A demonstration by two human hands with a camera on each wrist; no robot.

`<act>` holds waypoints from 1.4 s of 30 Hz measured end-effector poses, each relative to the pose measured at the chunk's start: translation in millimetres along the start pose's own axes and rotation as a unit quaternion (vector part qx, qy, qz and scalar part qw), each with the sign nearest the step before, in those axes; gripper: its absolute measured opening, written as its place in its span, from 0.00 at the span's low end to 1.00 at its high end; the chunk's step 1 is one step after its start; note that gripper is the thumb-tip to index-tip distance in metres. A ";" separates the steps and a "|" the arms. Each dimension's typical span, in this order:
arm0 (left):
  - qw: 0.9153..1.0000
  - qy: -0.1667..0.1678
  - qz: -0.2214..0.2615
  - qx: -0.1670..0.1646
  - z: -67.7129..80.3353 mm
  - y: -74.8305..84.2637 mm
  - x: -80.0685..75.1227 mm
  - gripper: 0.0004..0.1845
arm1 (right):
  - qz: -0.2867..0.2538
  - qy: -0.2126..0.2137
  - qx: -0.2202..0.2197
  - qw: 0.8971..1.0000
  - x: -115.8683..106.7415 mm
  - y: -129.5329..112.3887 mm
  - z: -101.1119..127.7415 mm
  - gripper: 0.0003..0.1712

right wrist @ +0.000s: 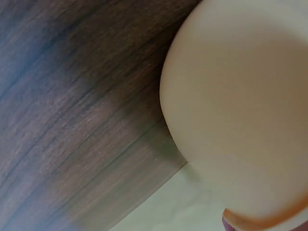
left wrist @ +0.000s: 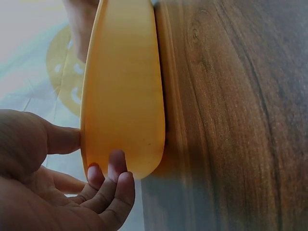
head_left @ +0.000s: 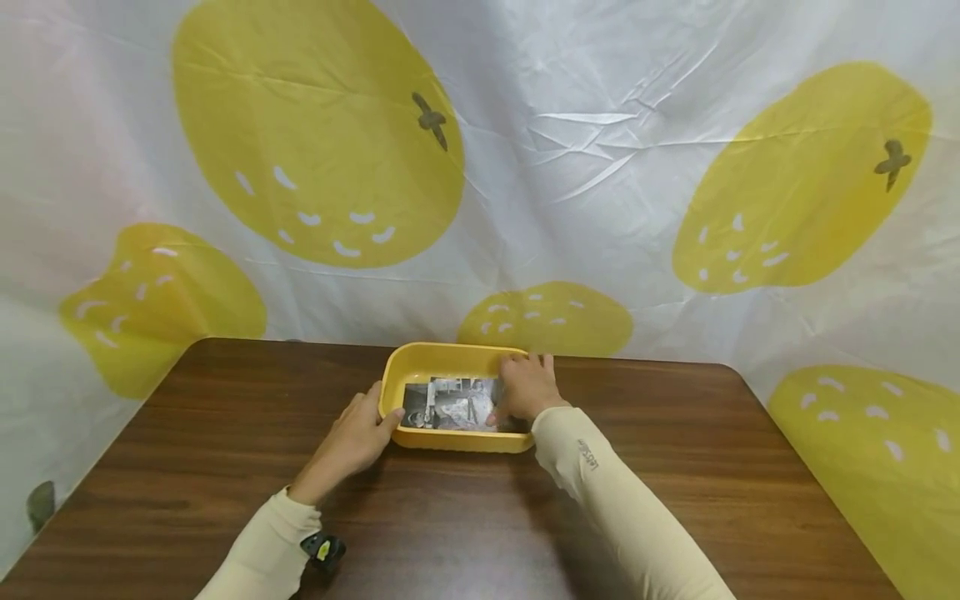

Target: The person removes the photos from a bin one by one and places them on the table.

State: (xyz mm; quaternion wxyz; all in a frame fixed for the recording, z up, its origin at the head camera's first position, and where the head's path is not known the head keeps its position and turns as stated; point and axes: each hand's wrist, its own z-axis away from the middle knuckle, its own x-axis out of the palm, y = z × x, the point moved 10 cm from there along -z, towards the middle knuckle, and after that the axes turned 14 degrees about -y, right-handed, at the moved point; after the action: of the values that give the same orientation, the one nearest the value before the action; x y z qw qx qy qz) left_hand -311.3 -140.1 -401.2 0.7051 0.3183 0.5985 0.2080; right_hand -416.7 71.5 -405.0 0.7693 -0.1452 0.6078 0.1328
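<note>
Yellow tray [head_left: 420,360] steadied at its left end by left hand [head_left: 358,435]; right hand [head_left: 527,388] fingers curled over its right rim. Tray best kept flat, printed sheet [head_left: 452,403] inside undisturbed.

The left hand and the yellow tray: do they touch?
Touching. In the left wrist view the left hand has its thumb pressed against the wall of the yellow tray.

Legible text: one small dark mark printed on the right sleeve [head_left: 588,455], letters too small and blurred to read | Black-and-white printed sheet [head_left: 452,403] in yellow tray [head_left: 420,360]: picture only, no words made out | Wrist views: no lettering, numbers or signs.
</note>
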 end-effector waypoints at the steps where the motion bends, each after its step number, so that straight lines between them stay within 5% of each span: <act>1: 1.000 0.000 0.000 0.000 0.0 0.2 0.2 0.26 | -0.008 0.004 -0.003 1.000 -0.9 0.9 0.2 0.44; 5: 1.000 0.002 -0.001 0.003 -0.6 1.2 0.2 0.25 | -0.030 0.023 -0.017 0.999 -5.7 2.9 2.5 0.35; 12: 1.000 -0.003 0.028 0.005 -4.7 0.8 0.5 0.27 | -0.036 0.039 -0.020 0.998 -8.9 5.7 7.6 0.34; 20: 0.999 0.003 0.052 -0.011 -8.2 -6.8 0.6 0.30 | -0.086 0.067 -0.055 0.992 -26.6 5.7 17.7 0.14; 27: 0.998 0.004 0.061 -0.018 -6.1 -10.4 0.5 0.31 | -0.175 0.095 -0.106 0.974 -49.1 10.8 35.2 0.16; 34: 0.997 -0.005 0.073 -0.023 -4.5 -13.5 3.3 0.31 | -0.281 0.085 -0.098 0.951 -63.6 29.4 57.4 0.16; 42: 0.997 -0.006 0.075 -0.012 -6.7 -11.6 0.9 0.32 | -0.325 0.119 -0.105 0.932 -82.2 37.1 96.0 0.10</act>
State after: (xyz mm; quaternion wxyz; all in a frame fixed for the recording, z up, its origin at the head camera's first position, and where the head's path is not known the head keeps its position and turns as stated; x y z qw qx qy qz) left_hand -318.6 -146.4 -410.5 0.6945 0.3553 0.5664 0.2658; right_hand -363.3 140.4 -306.2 0.6725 -0.4297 0.5972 -0.0795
